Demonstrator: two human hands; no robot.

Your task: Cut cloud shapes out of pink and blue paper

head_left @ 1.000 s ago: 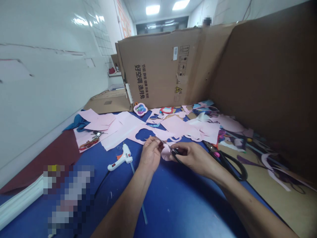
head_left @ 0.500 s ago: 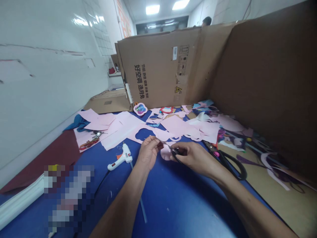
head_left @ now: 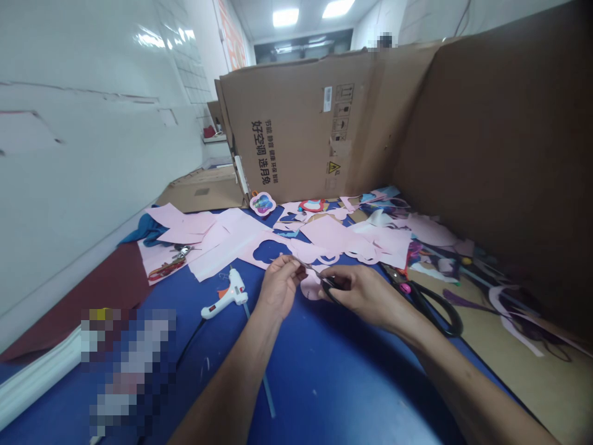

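My right hand (head_left: pixel 364 293) is wrapped round the black handles of a pair of scissors (head_left: pixel 332 290), whose blades point left. Close to the blade tips, the fingers of my left hand (head_left: pixel 281 281) pinch together on something small that I cannot make out. Below and between the two hands a rounded pink paper piece (head_left: pixel 311 288) shows, partly hidden by the right fingers. A pink sheet with a cut-out opening (head_left: pixel 248 253) lies just beyond my left hand.
A white glue gun (head_left: pixel 227 296) lies left of my hands. Larger black-handled scissors (head_left: pixel 433 306) rest on the right. Pink paper scraps (head_left: pixel 328 235) cover the back of the blue table (head_left: pixel 333 383). Cardboard walls (head_left: pixel 301 130) rise behind and at right.
The scissor blades show a little more plainly between my hands, after a very slight shift of the hands. The things on the table lie as before.
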